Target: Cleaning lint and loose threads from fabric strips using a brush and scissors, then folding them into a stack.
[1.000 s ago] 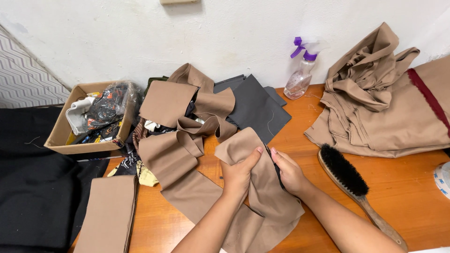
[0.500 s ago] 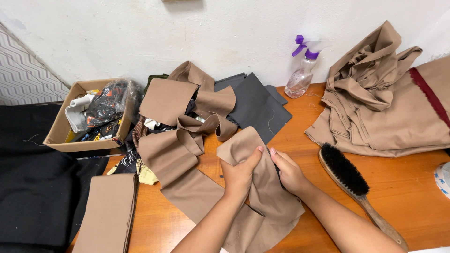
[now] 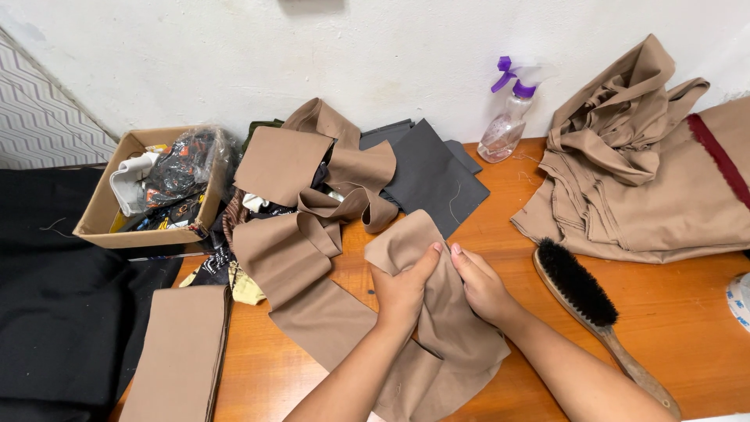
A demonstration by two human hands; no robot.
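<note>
Gripping a tan fabric piece [image 3: 437, 312] on the desk [image 3: 687, 312], both hands sit close together; the left hand [image 3: 402, 289] is curled around a fold, thumb up; the right hand [image 3: 484, 285] pinches the cloth's edge; a clothes brush [image 3: 582, 293] lies just right.

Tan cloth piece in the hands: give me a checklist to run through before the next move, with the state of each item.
1. Both hands on the tan piece: ok; left hand and right hand grip its upper part.
2. Piece lying flat: not ok; it is bunched between the hands.
3. Piece separate from the tan strip: cannot tell; they overlap.
4. Brush clear of the right hand: ok; it lies apart on the table.
5. Spray bottle out of the way: ok; it stands by the wall.
</note>
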